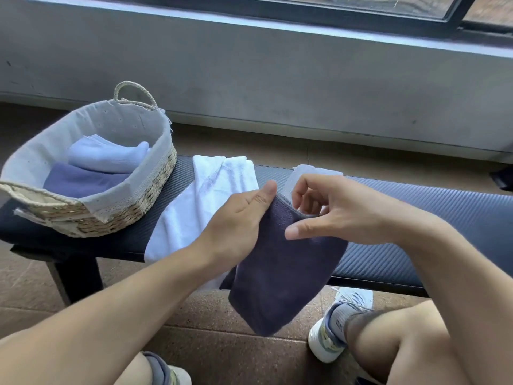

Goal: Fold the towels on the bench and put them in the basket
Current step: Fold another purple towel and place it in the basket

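A dark purple-grey towel point(280, 276) hangs doubled over in front of the bench point(416, 229). My left hand point(238, 218) pinches its top left corner between thumb and fingers. My right hand point(330, 209) is at the top right edge with fingers curled on the cloth and the thumb stretched out. A white towel point(200, 207) lies unfolded across the bench behind my left hand. A pale grey towel point(299, 176) shows behind my right hand. The woven basket point(133, 195) with a cloth liner stands on the bench's left end, holding a folded light blue towel point(105, 157) and a folded blue-purple towel point(80, 180).
The bench is dark and padded, with a black leg point(75, 276) at the left. A grey wall and window sill point(277, 65) run behind it. My knees and a white sneaker point(330, 329) are on the tiled floor below the towel.
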{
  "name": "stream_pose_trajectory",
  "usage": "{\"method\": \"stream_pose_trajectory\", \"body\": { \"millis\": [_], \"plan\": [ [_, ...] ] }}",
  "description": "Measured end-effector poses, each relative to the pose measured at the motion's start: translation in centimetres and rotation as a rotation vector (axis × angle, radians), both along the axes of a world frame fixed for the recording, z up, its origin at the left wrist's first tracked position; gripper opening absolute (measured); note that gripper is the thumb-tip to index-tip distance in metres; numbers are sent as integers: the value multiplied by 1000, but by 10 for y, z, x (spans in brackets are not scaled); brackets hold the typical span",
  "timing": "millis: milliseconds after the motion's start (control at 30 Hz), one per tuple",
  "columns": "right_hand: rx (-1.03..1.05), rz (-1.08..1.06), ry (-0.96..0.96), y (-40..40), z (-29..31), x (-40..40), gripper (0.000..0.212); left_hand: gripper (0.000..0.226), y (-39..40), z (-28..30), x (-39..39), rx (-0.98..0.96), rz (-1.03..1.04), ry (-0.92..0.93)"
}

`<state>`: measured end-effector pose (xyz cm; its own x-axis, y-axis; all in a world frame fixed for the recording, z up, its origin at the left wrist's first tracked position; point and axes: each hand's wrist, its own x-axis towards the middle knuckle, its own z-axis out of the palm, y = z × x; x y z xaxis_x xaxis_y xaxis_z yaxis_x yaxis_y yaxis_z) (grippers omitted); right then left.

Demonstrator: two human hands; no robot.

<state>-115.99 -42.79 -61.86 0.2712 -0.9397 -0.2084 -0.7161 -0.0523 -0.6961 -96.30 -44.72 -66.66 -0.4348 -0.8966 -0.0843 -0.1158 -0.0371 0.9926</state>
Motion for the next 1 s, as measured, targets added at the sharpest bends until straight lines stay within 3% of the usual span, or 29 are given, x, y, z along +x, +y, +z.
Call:
{"method": "stream_pose_trajectory", "body": {
  "millis": [100, 233, 333, 433, 500, 600, 733, 833, 933, 1000],
  "plan": [
    [-102, -93, 84, 6, -1, 19, 61, 69, -2, -2, -1, -28, 100, 16],
    [-192, -208, 251, 9, -3, 38, 70, 67, -5, 0, -2, 41, 59, 12],
    [-278, -193, 371, 3, -6, 35, 56, 73, -6, 3, -3, 77, 72, -10],
    [-287, -193, 147, 2, 1, 31, 48, 55, -8, 2, 1, 115, -137, 25],
    [-222, -234, -108, 1, 9, 27, 41, 36, -9, -4, 5, 125, -248, -78],
    [-261, -410, -476, -4, 17, 11, 32, 28, -11, -8, 12, 196, -368, -256],
    [-334, -633, -727, -13, 21, -26, 29, 22, -21, -2, 25, 325, -483, -379],
    [-289, -720, -579, -20, 8, -61, 28, 23, -38, 3, 38, 336, -434, -384],
    [-166, -756, -238, -23, -11, -91, 32, 34, -54, -2, 48, 365, -168, -214],
    [-58, -727, -73, -20, -18, -103, 36, 29, -62, -7, 50, 379, -12, -113]
  ]
}}
